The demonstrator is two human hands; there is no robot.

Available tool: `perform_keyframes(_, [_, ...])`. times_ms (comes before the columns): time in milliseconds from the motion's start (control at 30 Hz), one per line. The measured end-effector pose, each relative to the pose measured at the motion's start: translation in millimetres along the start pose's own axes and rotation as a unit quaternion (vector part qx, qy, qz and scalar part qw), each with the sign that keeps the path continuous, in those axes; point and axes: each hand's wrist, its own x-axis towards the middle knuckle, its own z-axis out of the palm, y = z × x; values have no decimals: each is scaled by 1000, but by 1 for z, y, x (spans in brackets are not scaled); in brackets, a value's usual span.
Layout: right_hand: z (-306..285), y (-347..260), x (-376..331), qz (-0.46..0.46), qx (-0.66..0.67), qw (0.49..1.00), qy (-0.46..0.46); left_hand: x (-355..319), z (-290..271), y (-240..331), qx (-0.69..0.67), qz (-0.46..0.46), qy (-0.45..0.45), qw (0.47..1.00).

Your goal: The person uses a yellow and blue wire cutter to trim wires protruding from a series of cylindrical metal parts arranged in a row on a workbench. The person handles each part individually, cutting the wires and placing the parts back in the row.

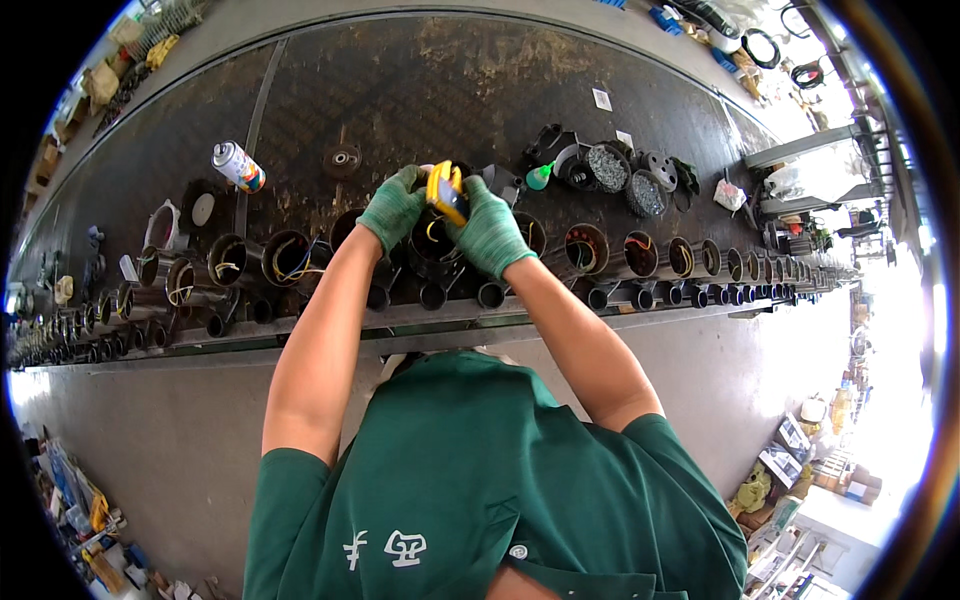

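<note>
My left hand (pixel 393 210) and my right hand (pixel 492 228), both in green knit gloves, meet over the near side of the dark workbench. Between them is a yellow-cased handheld meter (pixel 447 193) with a grey-blue face, tilted. The right hand's fingers close round its right side; the left hand's fingers bend against its left side. Just below the meter stands an open round metal motor housing (pixel 436 245) with a yellow wire inside. The gloves partly cover this housing and the one to its left.
A long row of motor housings with wires (pixel 585 250) lines the near bench edge. A spray can (pixel 238 166) lies to the left. Toward the right are a green-tipped bottle (pixel 539 177) and bowls of small metal parts (pixel 608 168). A round metal part (pixel 342 160) lies beyond my left hand.
</note>
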Motion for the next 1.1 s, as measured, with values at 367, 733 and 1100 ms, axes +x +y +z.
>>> perform_keyframes(367, [-30,13,32,2,84,996,-41,-15,11,15,80,1,-26,996])
perform_keyframes(733, [-69,33,-8,156,339,919,-126,-24,24,7,161,78,54,982])
perform_keyframes(1100, [-48,41,-38,220,520,807,-176,-33,25,20,186,66,62,978])
